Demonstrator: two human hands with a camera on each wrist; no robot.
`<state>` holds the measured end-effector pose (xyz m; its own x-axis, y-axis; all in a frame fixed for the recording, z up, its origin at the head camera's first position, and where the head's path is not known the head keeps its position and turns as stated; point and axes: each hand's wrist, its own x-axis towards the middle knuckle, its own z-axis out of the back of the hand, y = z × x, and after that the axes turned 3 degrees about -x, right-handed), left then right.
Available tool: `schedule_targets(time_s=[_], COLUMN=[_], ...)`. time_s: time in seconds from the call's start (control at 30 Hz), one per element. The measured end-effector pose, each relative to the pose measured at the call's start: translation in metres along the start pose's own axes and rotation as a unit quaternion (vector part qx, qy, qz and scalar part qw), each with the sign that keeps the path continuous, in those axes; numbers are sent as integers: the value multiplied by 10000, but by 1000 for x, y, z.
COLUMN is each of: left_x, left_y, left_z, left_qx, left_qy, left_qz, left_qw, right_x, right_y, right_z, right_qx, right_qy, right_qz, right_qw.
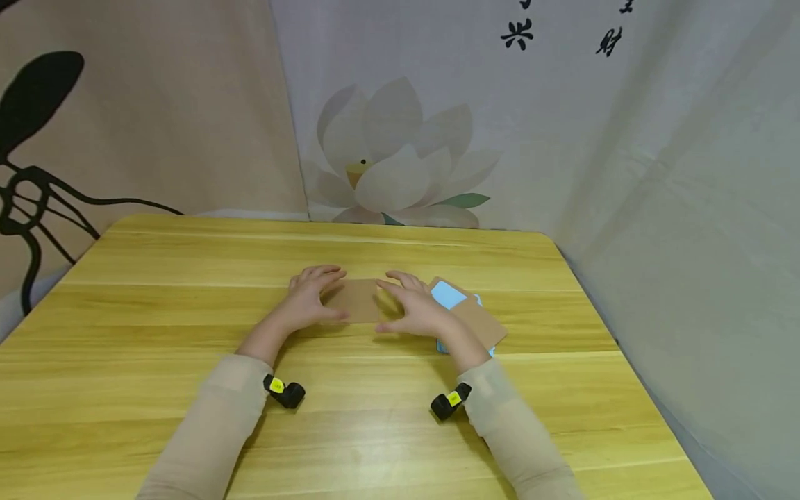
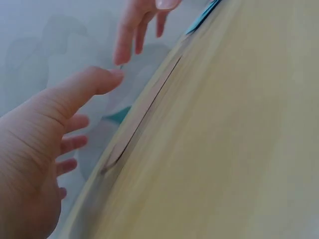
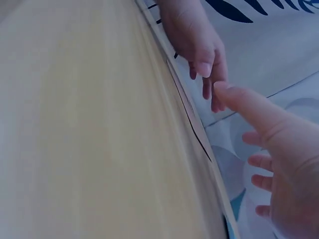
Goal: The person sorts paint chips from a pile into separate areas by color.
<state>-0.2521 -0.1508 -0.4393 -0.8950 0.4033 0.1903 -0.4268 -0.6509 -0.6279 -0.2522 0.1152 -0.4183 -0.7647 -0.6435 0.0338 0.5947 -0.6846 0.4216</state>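
Note:
A flat brown card lies on the wooden table between the two hands. My left hand hovers at its left side, thumb and fingers parted. On the card's right side is my right hand, spread the same way, its fingertips overlapping the card's edge in the head view. Both wrist views show the hands raised over the tabletop, with nothing between thumb and fingers; the card appears edge-on as a thin strip. Partly behind my right forearm lies a loose pile of brown cards and light-blue pieces.
The wooden table extends on all sides of the cards. A curtain with a printed lotus hangs behind its far edge. Each wrist wears a small black camera, one on the left and one on the right.

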Motion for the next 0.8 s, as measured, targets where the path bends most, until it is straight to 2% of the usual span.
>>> schedule_targets(time_s=[0.2,0.37,0.6,0.8], left_x=[5,7,6,9], left_y=[-28,-54,-87,-106], left_z=[-16,-34,-58,-78], left_qx=[-17,-17,-92,49], left_qy=[-168,-118,62,1], left_qz=[-223,-375,-516,-529], left_qw=[9996,9992,9986,9986], right_x=[-25,-44,-69,-88], right_y=[-12,-25,-51,-71], right_z=[17,29,46,61], right_qx=[-188,-543,-569,-583], right_qy=[10,-9,69,191], right_qz=[274,441,421,230], right_qw=[9994,9975,9975,9979])
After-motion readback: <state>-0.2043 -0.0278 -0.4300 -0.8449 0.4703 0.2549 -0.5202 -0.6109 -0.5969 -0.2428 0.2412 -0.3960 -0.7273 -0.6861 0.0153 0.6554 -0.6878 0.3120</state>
